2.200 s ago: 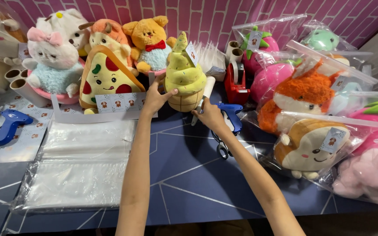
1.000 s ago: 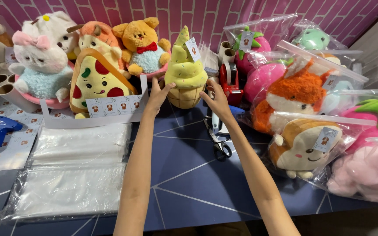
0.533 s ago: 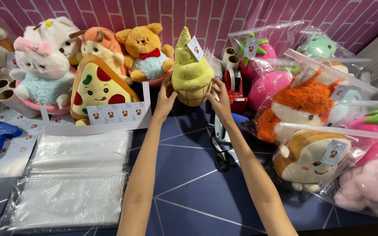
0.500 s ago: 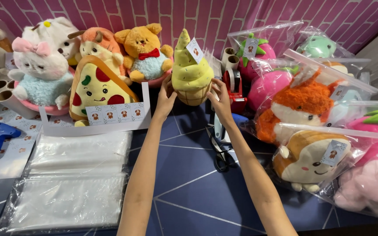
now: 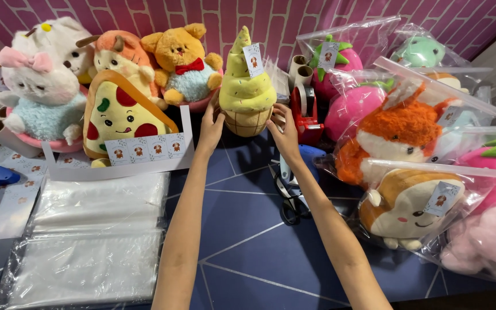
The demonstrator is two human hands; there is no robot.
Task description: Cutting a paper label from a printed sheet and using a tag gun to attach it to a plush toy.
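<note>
Both hands reach to the far side of the dark blue bench (image 5: 248, 252), one on each flank of a plush ice-cream cone (image 5: 247, 86) that stands upright near the pink brick wall (image 5: 282, 20). The left hand (image 5: 210, 127) lies with open fingers against the cone's left side; the right hand (image 5: 285, 131) cups the waffle base from the right. The hands are apart, with the toy clasped between them.

Room is tight around the cone. A teddy bear with a red bow (image 5: 183, 63) sits just to its left, and a pizza-slice plush (image 5: 119, 115) stands in front of that. A red tape dispenser (image 5: 305, 112) is just beside the right hand. Bagged plush toys crowd the right edge, among them an orange fox (image 5: 397, 135) and a toast-shaped one (image 5: 409, 209). Black scissors (image 5: 290, 201) lie under the right forearm. A stack of clear plastic bags (image 5: 93, 241) fills the near left. The widest bare stretch of bench runs between the forearms towards the near edge.
</note>
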